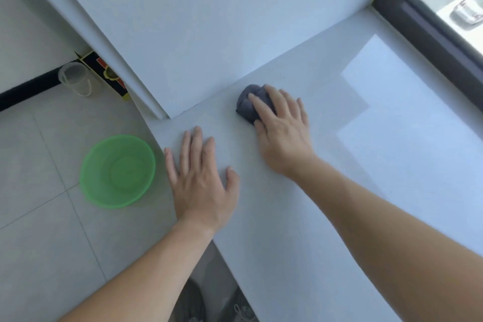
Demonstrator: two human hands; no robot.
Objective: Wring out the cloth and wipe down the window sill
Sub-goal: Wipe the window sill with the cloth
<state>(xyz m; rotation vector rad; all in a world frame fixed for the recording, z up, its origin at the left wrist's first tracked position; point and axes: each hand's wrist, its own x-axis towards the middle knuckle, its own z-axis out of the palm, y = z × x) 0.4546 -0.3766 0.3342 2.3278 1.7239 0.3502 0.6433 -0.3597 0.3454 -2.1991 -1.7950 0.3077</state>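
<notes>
The grey cloth (245, 103) lies bunched in a wad on the window sill (339, 191), at 12 o'clock just above centre. The right hand (283, 133) presses on it with fairly straight fingers, not clenching. The left hand (201, 178) rests spread on the sill at 7 o'clock from the cloth, holding nothing. A green basin (117, 172) sits at 9 o'clock. The cloth looks light, limp, likely damp; palm pressure over its middle should keep it bunched.
</notes>
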